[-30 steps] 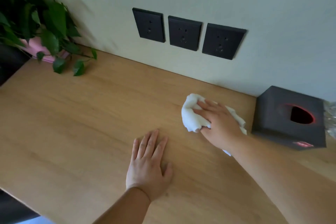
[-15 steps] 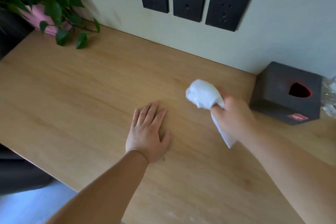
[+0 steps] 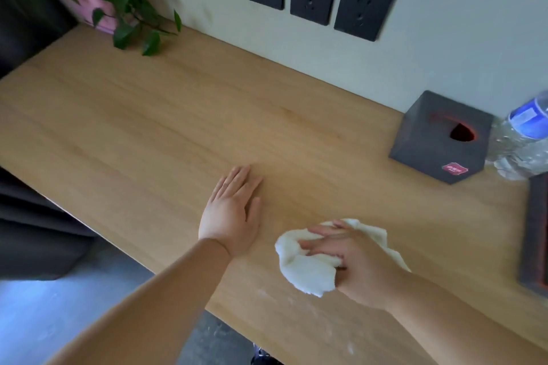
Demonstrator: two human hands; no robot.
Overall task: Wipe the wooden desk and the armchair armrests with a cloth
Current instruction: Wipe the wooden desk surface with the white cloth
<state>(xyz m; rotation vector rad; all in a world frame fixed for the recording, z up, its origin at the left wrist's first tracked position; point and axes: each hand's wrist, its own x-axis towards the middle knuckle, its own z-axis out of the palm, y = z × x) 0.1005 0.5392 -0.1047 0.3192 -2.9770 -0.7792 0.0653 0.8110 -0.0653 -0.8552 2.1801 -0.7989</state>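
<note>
Pressing: right hand (image 3: 355,267), grip clenched on the white cloth (image 3: 305,270), holds it down on the wooden counter (image 3: 148,115).
Beside grip: left hand (image 3: 231,213) flat, fingers released, leftward.
Beyond grip: dark tissue box (image 3: 439,139), water bottle (image 3: 525,136), near wall.

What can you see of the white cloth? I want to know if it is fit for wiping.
The white cloth is soft, crumpled fabric, bunched into a loose wad, not folded flat. It lies on the wooden desk near its front edge, pressed down by the right hand, whose fingers spread across its top. One end trails out behind the hand. No stains show. Faint pale smears mark the desk just in front of it.
</note>
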